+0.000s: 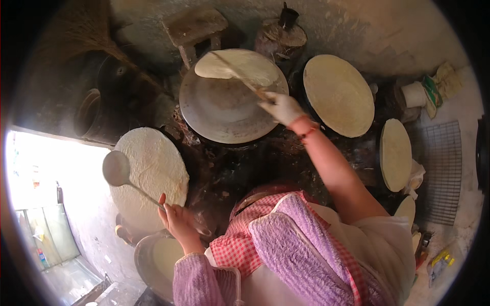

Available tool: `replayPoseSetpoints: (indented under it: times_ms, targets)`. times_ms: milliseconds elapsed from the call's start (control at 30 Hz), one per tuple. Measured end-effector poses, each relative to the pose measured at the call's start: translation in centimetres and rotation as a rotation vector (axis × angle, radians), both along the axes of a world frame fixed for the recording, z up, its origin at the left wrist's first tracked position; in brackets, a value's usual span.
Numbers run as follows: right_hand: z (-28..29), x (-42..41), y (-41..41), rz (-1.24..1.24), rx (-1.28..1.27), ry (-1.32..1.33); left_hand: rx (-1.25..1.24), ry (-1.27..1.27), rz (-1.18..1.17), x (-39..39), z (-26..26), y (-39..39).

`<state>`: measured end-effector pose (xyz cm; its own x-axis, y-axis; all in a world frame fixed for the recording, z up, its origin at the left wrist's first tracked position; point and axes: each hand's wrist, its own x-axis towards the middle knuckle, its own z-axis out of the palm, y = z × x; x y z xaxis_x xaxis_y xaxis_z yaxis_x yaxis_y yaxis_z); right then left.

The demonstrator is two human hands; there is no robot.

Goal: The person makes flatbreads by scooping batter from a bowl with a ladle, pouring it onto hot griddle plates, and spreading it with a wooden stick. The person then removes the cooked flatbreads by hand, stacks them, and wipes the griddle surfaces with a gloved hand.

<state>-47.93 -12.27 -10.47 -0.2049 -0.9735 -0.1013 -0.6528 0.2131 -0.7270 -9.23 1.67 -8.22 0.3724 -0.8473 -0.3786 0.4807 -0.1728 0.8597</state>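
Note:
My left hand (pixel 182 226) grips the thin handle of a ladle (pixel 116 168). The ladle's round bowl hangs over the left edge of a pale flatbread (pixel 153 179) with a rough surface. My right hand (pixel 284 108), in a whitish glove, holds a wooden spreading stick (pixel 245 79) across the round griddle (pixel 229 114) ahead of me. Pale batter (pixel 214 69) covers the griddle's far part beneath the stick; bare metal shows on the near part. Below my left hand stands a large basin of pale batter (pixel 166 254), partly hidden by my sleeve.
Right of the griddle lies a large pale round flatbread (pixel 338 95), with another (pixel 396 155) farther right. A wooden stool (pixel 195 26) and a stump (pixel 281 38) bearing a dark cup stand behind. A twig broom (pixel 111 46) leans at left. A wire rack (pixel 440 172) is at far right.

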Motion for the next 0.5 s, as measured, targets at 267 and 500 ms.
replayPoseSetpoints:
  times_ms: [267,500]
  targets:
    - [0.6,2.5,-0.4,-0.059,0.272,-0.532,-0.046,-0.081,-0.018,-1.5,-0.7,0.9]
    - [0.5,-9.3,0.3,-0.177,0.279,-0.508,-0.094,-0.219,0.072,-8.6,3.4,1.7]
